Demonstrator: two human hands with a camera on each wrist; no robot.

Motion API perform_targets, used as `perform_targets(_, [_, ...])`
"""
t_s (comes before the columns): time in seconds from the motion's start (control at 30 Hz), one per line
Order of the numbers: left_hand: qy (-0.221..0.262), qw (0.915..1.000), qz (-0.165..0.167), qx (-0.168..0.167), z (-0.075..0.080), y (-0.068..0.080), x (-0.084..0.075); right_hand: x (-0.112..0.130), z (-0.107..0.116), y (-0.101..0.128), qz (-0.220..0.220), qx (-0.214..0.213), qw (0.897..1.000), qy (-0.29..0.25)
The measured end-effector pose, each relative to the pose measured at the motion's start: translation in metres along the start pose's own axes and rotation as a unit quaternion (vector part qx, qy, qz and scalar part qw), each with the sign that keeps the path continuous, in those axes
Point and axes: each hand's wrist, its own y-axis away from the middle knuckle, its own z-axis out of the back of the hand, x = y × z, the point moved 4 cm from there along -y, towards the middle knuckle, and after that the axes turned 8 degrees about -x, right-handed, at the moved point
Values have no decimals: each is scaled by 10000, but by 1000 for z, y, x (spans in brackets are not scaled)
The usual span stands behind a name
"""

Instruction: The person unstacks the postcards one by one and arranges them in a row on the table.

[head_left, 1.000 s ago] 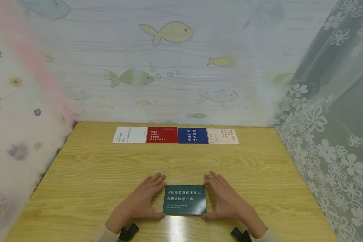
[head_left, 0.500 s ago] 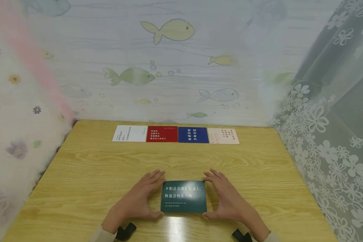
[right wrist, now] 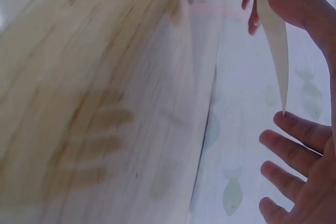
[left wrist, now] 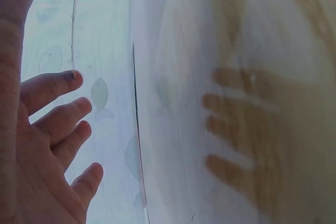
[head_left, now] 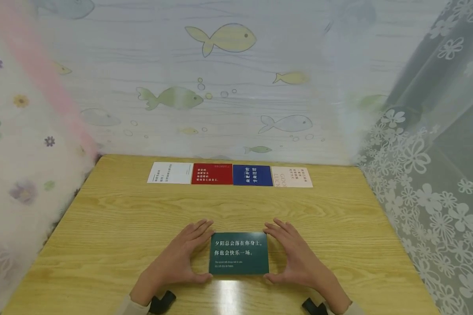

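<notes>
A dark green postcard (head_left: 238, 270) with white printed lines is held flat between both hands near the table's front, in the head view. My left hand (head_left: 175, 256) grips its left edge, thumb at the near corner and index finger at the far one. My right hand (head_left: 299, 258) holds the right edge the same way. Side-on, the postcard appears as a thin line (left wrist: 73, 30) in the left wrist view and as a pale sliver (right wrist: 276, 45) in the right wrist view, clear of the tabletop. The other fingers spread outward, touching nothing.
Along the back edge of the wooden table (head_left: 236, 203) lies a row of postcards: white (head_left: 170, 173), red (head_left: 212, 174), blue (head_left: 252, 175) and pale pink (head_left: 293, 177). Behind them hangs a fish-print curtain (head_left: 224, 131). A white lace curtain (head_left: 429, 197) borders the right side.
Both hands and the green postcard have risen slightly and shifted a little up in the head view. Glare that crossed the postcard is gone. The back row stays put.
</notes>
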Motion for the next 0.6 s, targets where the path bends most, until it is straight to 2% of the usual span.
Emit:
perform_targets(0.2, [-556, 9978, -244, -251, -1, -1, -4, -2, 2, 1, 141, -109, 9990, 399])
perform_targets(0.37, [-946, 9945, -287, -344, -3, -5, -7, -5, 2, 2, 357, -61, 9955, 879])
perform_targets(0.47, [-1056, 9936, -301, -250, -5, -8, -7, -7, 0, 2, 408, 67, 9936, 1051])
perform_targets(0.6, [-1064, 9940, -258, 43, -10, -12, -5, -11, -1, 1, 288, 366, 9926, 1123])
